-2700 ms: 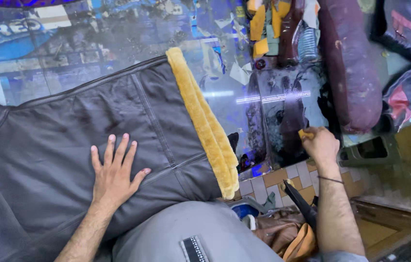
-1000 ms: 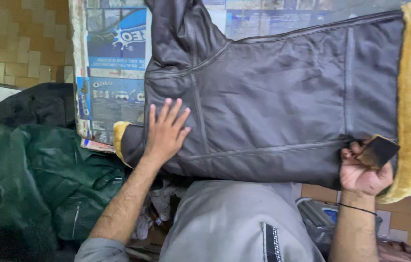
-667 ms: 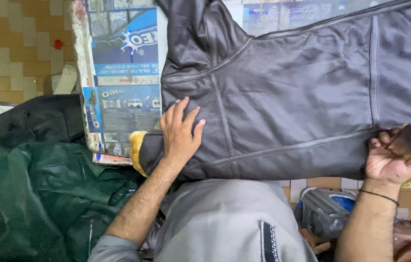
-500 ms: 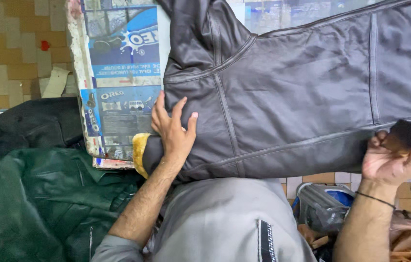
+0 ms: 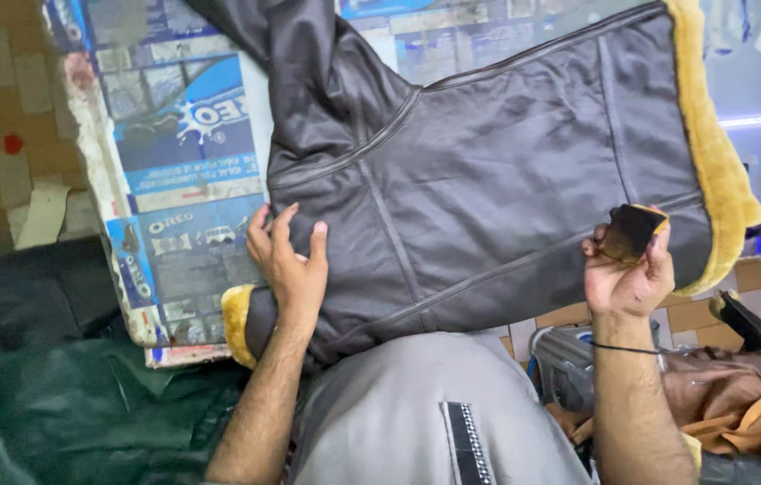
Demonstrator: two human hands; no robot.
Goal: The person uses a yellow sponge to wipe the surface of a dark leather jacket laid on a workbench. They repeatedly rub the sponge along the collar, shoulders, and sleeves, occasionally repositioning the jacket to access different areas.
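Two hands at work on one dark brown leather jacket (image 5: 488,180), spread flat over a table (image 5: 174,207) covered in blue printed sheets. Yellow fleece trim (image 5: 712,153) runs down the jacket's right edge; a bit more shows at the cuff, near left.

Left hand (image 5: 290,265) — palm down, fingers spread and slightly curled, pressing the leather near the cuff end. It grips nothing; it only pins the panel.

Right hand (image 5: 627,269) — closed around a small dark pad (image 5: 632,229) with a tan edge, pinched between thumb and fingers and held at the jacket's near edge, close to the fleece. Whether the pad touches the leather I cannot tell. A thin black band circles that wrist.

Near side: the person's grey-clad knee (image 5: 416,413) under the jacket's lower edge. Dark green cloth (image 5: 66,413) heaped at near left; brown and tan bags (image 5: 739,404) at near right.

Risks, as I judge them: the jacket overhangs the near table edge, so it could slide toward the lap if the left palm lifts. The pad sits close to the fleece — a loose stroke could smear or mat the pile.
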